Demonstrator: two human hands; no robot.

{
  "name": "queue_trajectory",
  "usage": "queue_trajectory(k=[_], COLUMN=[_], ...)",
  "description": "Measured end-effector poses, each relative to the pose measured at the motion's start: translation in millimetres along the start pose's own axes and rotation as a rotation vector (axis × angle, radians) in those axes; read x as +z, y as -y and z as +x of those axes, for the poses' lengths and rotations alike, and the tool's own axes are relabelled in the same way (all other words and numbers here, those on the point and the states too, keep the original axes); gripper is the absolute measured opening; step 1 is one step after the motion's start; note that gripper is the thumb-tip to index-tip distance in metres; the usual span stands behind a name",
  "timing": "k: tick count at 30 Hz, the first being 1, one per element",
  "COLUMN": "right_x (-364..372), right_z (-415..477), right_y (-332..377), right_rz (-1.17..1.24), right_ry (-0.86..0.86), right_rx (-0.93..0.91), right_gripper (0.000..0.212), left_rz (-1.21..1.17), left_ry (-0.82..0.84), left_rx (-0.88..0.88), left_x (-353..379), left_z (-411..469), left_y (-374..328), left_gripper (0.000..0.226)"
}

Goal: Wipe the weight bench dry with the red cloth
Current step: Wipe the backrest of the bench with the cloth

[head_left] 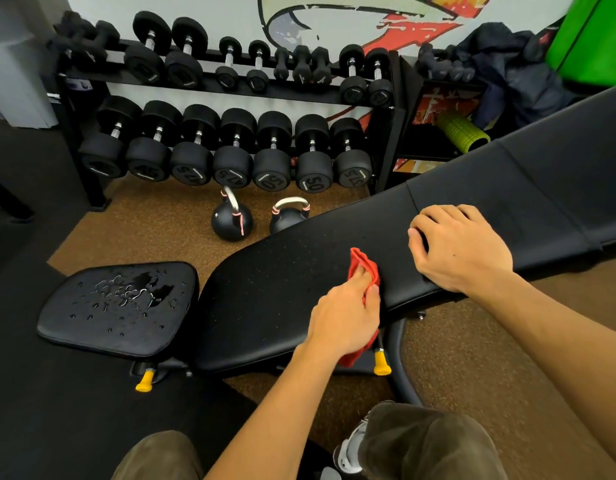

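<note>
Head view: red cloth [363, 268] held against the weight bench [282, 292].
Left hand [344, 317] grips the bunched cloth on the long back pad near its front edge; right hand [458, 247] rests on the pad just beside it, fingers loosely bent, holding nothing. Water beads on the seat pad [119, 306] at left. Two kettlebells [232, 225] and a dumbbell rack [398, 109] stand beyond.

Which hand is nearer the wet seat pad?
Left. Left hand, gripping the cloth, is on the back pad right of the seat pad; right hand rests farther right along it.
</note>
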State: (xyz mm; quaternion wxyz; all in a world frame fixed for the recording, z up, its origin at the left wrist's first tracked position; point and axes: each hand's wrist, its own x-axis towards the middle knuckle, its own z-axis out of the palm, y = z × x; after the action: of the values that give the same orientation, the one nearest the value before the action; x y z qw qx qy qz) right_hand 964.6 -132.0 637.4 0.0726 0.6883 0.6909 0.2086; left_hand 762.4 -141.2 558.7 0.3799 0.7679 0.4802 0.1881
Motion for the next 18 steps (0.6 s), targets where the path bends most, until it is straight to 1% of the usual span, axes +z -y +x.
queue_trajectory(k=[1,3,6,8,10,13,15,18], right_x=[0.0,-0.8,-1.3,-1.8,-2.5,-1.4,-0.4,-0.3], right_z=[-0.3,-0.7,-0.9,-1.4,-1.1,-0.9,-0.6,0.4], right_y=[0.0,0.0,-0.4,-0.3,0.2,0.7,0.1,-0.9], right_rz=[0.000,0.003,0.008,0.009,0.014,0.026,0.026,0.031], right_ry=[0.004,0.010,0.017,0.022,0.024,0.014,0.003,-0.003], right_rx=[0.000,-0.001,-0.003,0.001,0.004,0.005,0.008,0.010], right_gripper=[0.045,0.044,0.044,0.042,0.042,0.045,0.048,0.046], left_rz=[0.002,0.019,0.023,-0.003,-0.005,-0.027,-0.042,-0.020], left_ry=[0.014,0.009,-0.036,-0.047,-0.036,0.039,0.076,0.099], left_rx=[0.015,-0.017,-0.173,-0.214,-0.147,0.007,0.028,0.016], left_x=[-1.1,-5.5,-10.8,-12.7,-12.6,-8.6,-10.9,-18.5], left_z=[-0.2,-0.4,2.5,6.1,5.7,-1.1,-0.7,2.8], left_y=[1.4,13.4,38.3,43.3,34.5,18.8,18.4,21.7], left_gripper=[0.032,0.035,0.039,0.036,0.032,0.033,0.035,0.039])
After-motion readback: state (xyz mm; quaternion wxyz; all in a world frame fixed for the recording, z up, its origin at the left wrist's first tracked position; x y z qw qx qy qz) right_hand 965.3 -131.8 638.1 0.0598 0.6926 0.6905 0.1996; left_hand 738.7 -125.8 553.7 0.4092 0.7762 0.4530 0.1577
